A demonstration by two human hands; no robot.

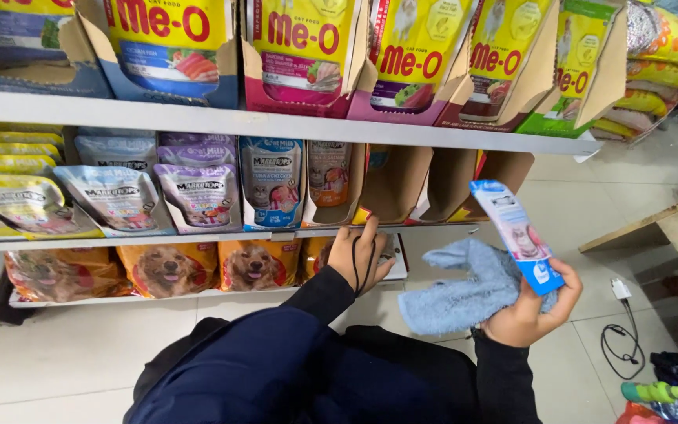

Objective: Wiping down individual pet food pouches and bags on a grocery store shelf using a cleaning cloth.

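Observation:
My right hand (529,310) holds a narrow blue and white pet food pouch (516,234) upright, together with a light blue cloth (461,289) that hangs to the left of it. My left hand (357,253) reaches forward to the front edge of the middle shelf (198,236), just below an open cardboard display box (395,187); a thin black cord crosses the back of this hand. Its fingers are bent over the shelf edge, with nothing visibly in them. Dark blue sleeves cover both arms.
Shelves of pet food pouches fill the left and top: yellow packs in cardboard boxes (300,55) above, grey and purple pouches (198,192) in the middle, orange dog food bags (170,268) below. A wooden board (653,224), white charger with cable (620,292) and bottles (653,391) lie right.

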